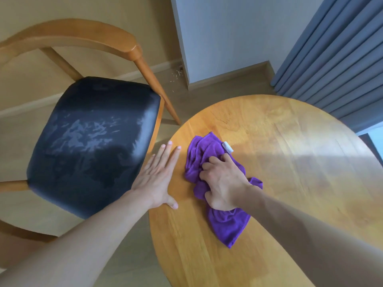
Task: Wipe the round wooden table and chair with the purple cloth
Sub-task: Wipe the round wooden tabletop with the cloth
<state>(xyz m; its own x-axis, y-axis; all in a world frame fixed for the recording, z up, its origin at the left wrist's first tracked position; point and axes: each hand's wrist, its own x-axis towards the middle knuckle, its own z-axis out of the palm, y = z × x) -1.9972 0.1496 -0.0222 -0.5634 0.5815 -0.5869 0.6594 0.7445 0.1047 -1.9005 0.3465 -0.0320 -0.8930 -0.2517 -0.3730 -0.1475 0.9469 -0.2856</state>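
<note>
The purple cloth (226, 226), bunched and with a white tag, lies on the left part of the round wooden table (290, 162). My right hand (223, 183) grips the cloth from above with curled fingers. My left hand (157, 175) rests flat on the table's left edge, fingers straight, just left of the cloth. The wooden chair (132, 50) with a dark blue padded seat (93, 141) stands to the left of the table, its seat streaked with pale marks.
Grey-blue curtains (335, 59) hang at the back right, close behind the table. A white wall panel (223, 38) stands at the back. Small bits of debris (176, 76) lie on the light floor near its base.
</note>
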